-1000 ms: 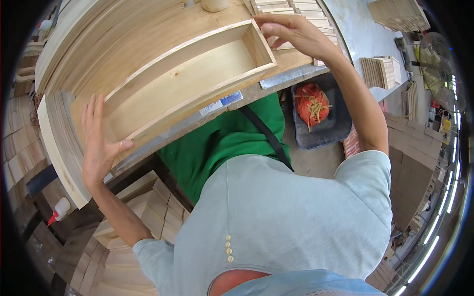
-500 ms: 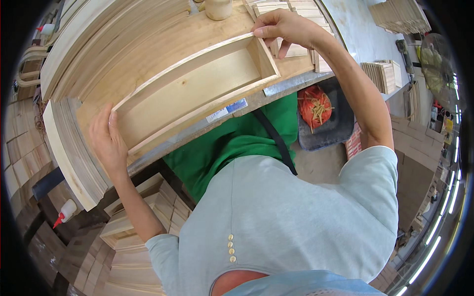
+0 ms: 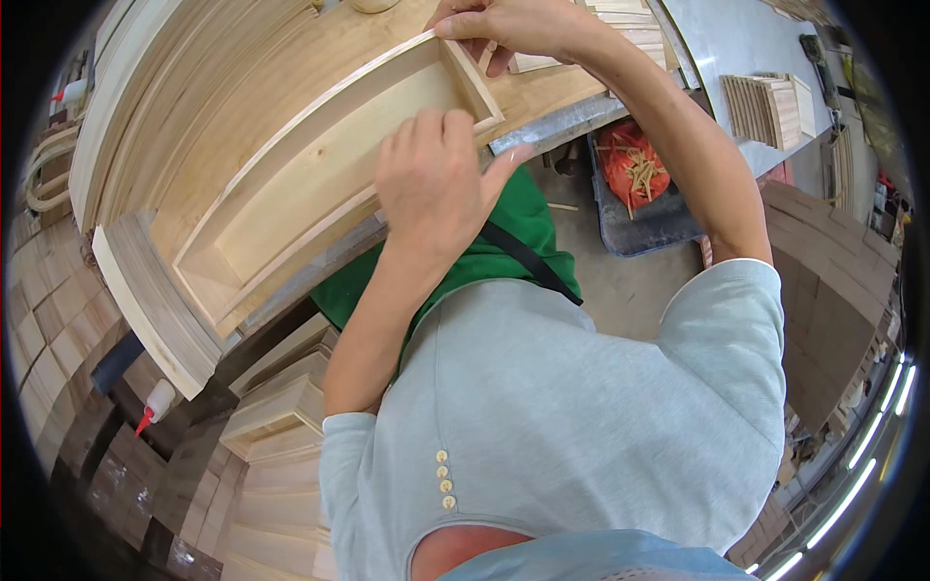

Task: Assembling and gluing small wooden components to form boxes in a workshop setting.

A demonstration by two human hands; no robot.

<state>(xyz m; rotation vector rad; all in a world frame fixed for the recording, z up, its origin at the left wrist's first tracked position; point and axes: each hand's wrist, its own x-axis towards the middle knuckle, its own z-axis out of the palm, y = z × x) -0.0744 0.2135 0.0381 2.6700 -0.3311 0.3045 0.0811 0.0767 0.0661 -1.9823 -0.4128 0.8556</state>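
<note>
A shallow, long wooden box (image 3: 329, 155) with an open top lies slantwise on the workbench (image 3: 542, 92), close to its front edge. At the box's far right corner, my right hand (image 3: 499, 29) pinches the rim, thumb on top and fingers outside the end wall. My left hand (image 3: 431, 184) is over the near long wall, toward the right end, and hides part of it. Its fingers are bent and the thumb sticks out to the right; whether it touches the wall I cannot tell.
Long wooden strips (image 3: 194, 107) are stacked along the bench's left side, with a stack of boards (image 3: 160, 305) nearer me. Small slats (image 3: 630, 29) lie far right. A dark tub (image 3: 668, 232) holds a red bag (image 3: 630, 165). Wooden boxes (image 3: 276, 421) stand lower left, near a glue bottle (image 3: 158, 402).
My left hand has left the box's left end and moved right, over its near wall. My right hand keeps its hold at the far right corner. The view has shifted slightly.
</note>
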